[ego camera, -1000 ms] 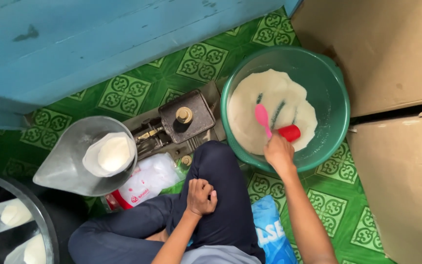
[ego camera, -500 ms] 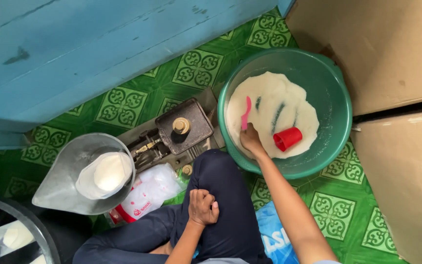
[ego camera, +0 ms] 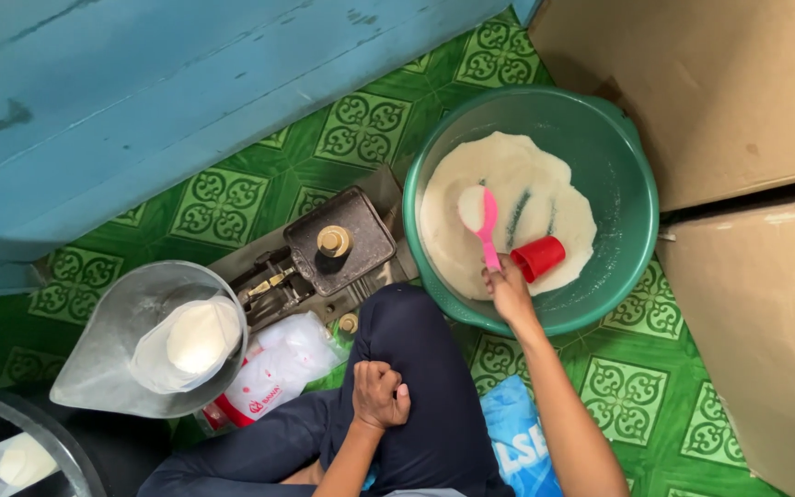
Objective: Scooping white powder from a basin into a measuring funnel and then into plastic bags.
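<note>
My right hand (ego camera: 511, 287) grips the handle of a pink spoon (ego camera: 482, 221) over a green basin (ego camera: 618, 156). The spoon's bowl is heaped with white powder, and more white powder (ego camera: 526, 184) covers the basin's bottom. A red cup (ego camera: 538, 258) lies in the powder just right of my hand. My left hand (ego camera: 379, 394) is a closed fist resting on my dark-trousered knee, holding nothing.
A dark metal balance scale (ego camera: 338, 248) stands on the green patterned floor left of the basin. Its grey scoop pan (ego camera: 108, 359) holds a clear bag of white powder (ego camera: 197, 339). A stack of plastic bags (ego camera: 273, 373) lies beside it. Cardboard boxes (ego camera: 747, 101) stand on the right, a blue wall (ego camera: 140, 101) behind.
My right hand swung the pink spoon left across the basin, then back to the middle, and it now carries a heap of powder. The left fist stayed on the knee.
</note>
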